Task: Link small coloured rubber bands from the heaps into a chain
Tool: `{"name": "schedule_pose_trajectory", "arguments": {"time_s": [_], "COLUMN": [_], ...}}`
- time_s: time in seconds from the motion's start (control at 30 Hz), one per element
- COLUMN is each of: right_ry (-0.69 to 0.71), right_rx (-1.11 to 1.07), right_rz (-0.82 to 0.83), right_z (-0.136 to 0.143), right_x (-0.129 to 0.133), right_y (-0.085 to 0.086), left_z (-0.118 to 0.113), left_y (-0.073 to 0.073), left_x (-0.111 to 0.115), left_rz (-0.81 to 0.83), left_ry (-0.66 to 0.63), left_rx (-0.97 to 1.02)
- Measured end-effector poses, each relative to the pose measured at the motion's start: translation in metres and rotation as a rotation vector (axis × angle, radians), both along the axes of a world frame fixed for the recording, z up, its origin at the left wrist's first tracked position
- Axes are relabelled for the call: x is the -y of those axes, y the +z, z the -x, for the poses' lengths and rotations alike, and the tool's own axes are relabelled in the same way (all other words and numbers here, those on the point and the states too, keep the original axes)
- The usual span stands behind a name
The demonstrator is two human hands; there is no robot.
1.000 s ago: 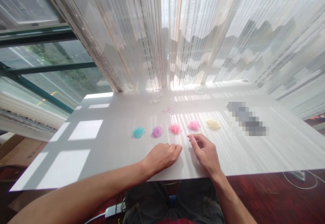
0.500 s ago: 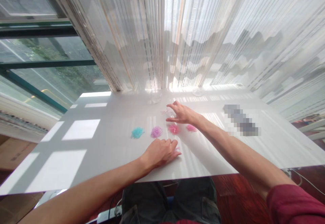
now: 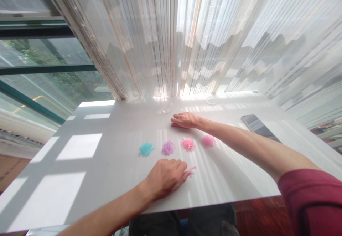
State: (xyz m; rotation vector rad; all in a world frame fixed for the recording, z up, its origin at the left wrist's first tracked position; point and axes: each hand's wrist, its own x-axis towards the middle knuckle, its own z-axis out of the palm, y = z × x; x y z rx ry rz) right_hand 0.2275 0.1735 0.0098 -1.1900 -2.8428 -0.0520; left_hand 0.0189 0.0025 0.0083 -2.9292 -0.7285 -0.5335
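My left hand point(image 3: 168, 177) rests near the front of the white table point(image 3: 117, 186), its fingers curled closed. Pink rubber bands point(image 3: 191, 171) stick out past its fingertips. Farther back, my right hand point(image 3: 184, 119) lies low on the table with its fingers drawn together; what they hold is hidden. Between the hands runs a row of small rubber band piles: a turquoise pile point(image 3: 146, 149), a purple pile point(image 3: 168, 148), a coral-pink pile point(image 3: 188, 144) and a pink pile point(image 3: 208, 140). The pink pile lies just below my right forearm.
A clear round container point(image 3: 166, 104) and a clear disc-shaped piece point(image 3: 211, 101) stand at the back, near the striped curtain point(image 3: 149, 43). A phone point(image 3: 258, 126) lies to the right, partly behind my right forearm. Window light falls across the table's left side.
My right hand has closed from an open spread, over the spot where pale pink strands lay. My left hand stays low by the pink bands. The view has shifted slightly.
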Motion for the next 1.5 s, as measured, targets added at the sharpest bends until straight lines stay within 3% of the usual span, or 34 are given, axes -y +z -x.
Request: {"name": "schedule_pose_trajectory", "arguments": {"time_s": [0.17,0.37,0.67,0.8,0.97,1.07,1.17,1.23,1.3,1.4,1.5], "right_ry": [0.002,-0.089,-0.234,-0.276,-0.271,-0.219,-0.177,-0.148,-0.108,-0.041,0.003], "right_rx": [-0.01,-0.024,-0.11,-0.142,-0.179,-0.218,-0.279,-0.314,-0.331,-0.334,-0.331], "right_rz": [0.004,0.005,-0.189,-0.222,-0.232,-0.263,-0.324,-0.359,-0.374,-0.37,-0.351], "right_z": [-0.002,-0.003,-0.029,-0.039,-0.029,-0.023,-0.027,-0.031,-0.032,-0.024,-0.012], "right_x": [-0.008,-0.006,0.008,0.011,0.018,0.025,0.047,0.075,0.112,0.166,0.196], "right_y": [-0.004,-0.012,0.011,0.011,0.002,0.012,0.035,0.046,0.047,0.027,-0.003], "left_z": [0.014,0.022,0.02,0.018,0.017,0.022,0.029,0.031,0.03,0.024,0.018], "left_y": [0.007,0.008,0.005,0.005,0.005,0.005,0.001,-0.004,-0.01,-0.016,-0.018], "left_x": [-0.002,-0.006,-0.01,-0.011,-0.005,-0.003,-0.002,0.0,0.003,0.009,0.015], "left_rz": [-0.061,-0.114,-0.204,-0.232,-0.262,-0.241,-0.183,-0.129,-0.064,0.039,0.129], "left_ry": [-0.022,-0.011,-0.048,-0.049,-0.076,-0.07,-0.028,0.004,0.029,0.06,0.109], "left_rx": [0.078,0.066,0.083,0.089,0.08,0.07,0.087,0.123,0.168,0.223,0.261]}}
